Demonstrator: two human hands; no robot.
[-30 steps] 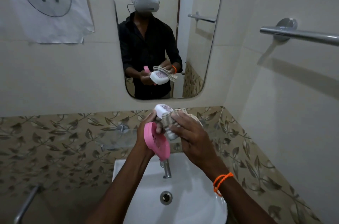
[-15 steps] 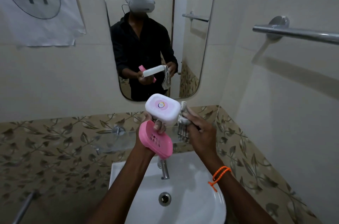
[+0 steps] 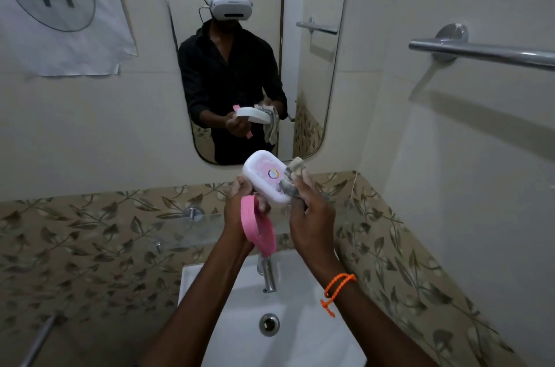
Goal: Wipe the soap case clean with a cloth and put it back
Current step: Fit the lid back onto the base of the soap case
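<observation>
The soap case is open above the sink. Its white lid (image 3: 264,175) tilts up toward the mirror, and its pink base (image 3: 258,227) hangs down edge-on. My left hand (image 3: 243,204) grips the case where the two halves meet, thumb against the lid. My right hand (image 3: 309,216) holds a bunched grey cloth (image 3: 292,179) against the lid's right end. The cloth covers part of the lid's edge.
A white basin (image 3: 309,345) with a chrome tap (image 3: 267,276) and drain (image 3: 269,324) lies below my hands. A glass shelf (image 3: 180,225) runs along the leaf-patterned tiles. A mirror (image 3: 315,81) hangs ahead. A chrome towel bar (image 3: 480,51) juts from the right wall.
The cloth has come off the case's inside and now sits at the lid's right end. The lid's top has turned toward me, and the pink base has swung edge-on.
</observation>
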